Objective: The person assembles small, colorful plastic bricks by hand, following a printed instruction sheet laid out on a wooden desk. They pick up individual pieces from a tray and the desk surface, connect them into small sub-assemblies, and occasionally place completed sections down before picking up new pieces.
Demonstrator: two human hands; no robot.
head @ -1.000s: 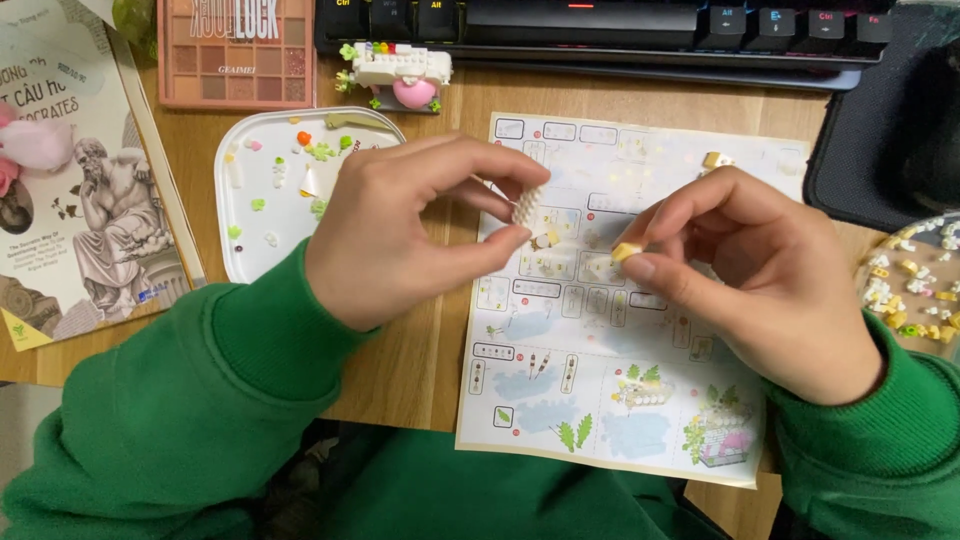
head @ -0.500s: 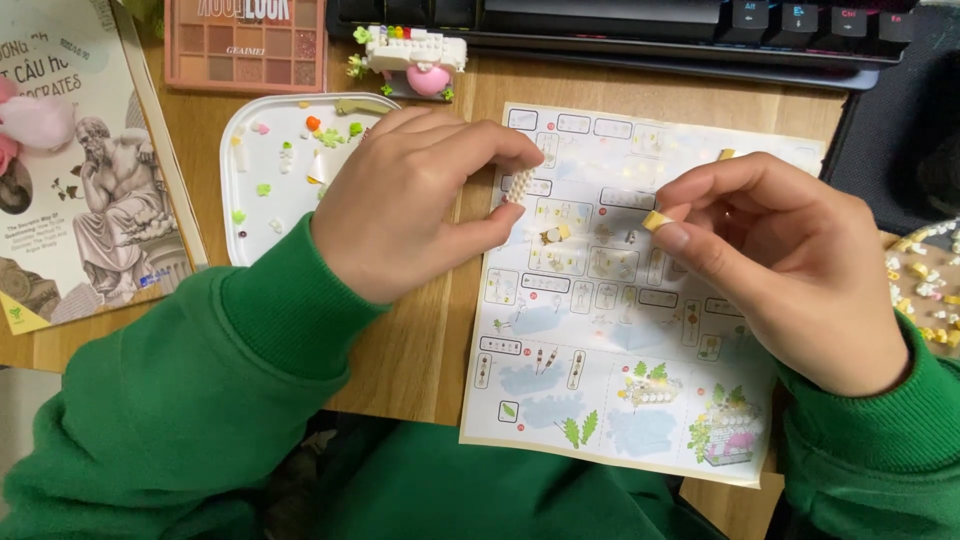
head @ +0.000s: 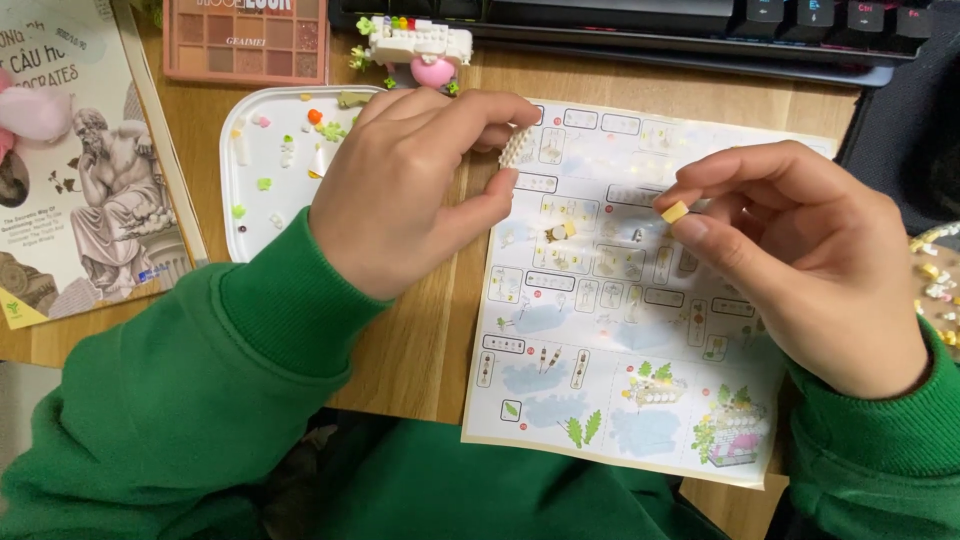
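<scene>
A light wooden tabletop is filling the view, with a black keyboard lying along its far edge. The person's green sleeves are coming in from the near side. A large printed instruction sheet with small building diagrams is lying flat in the middle, its near edge hanging just past the tabletop edge. To the left, a pale book with a seated statue on its cover is resting beside a white rounded plastic tray that is holding scattered tiny green, orange and white pieces. Beyond the tray, a pink eyeshadow palette and a small white brick model with a pink round part are sitting near the keyboard.

The left hand is pinching a small white studded brick plate between thumb and forefinger — just above the sheet's upper left corner. The right hand is gripping a tiny yellow brick at its fingertips, over the sheet's upper part, apart from the plate.
</scene>
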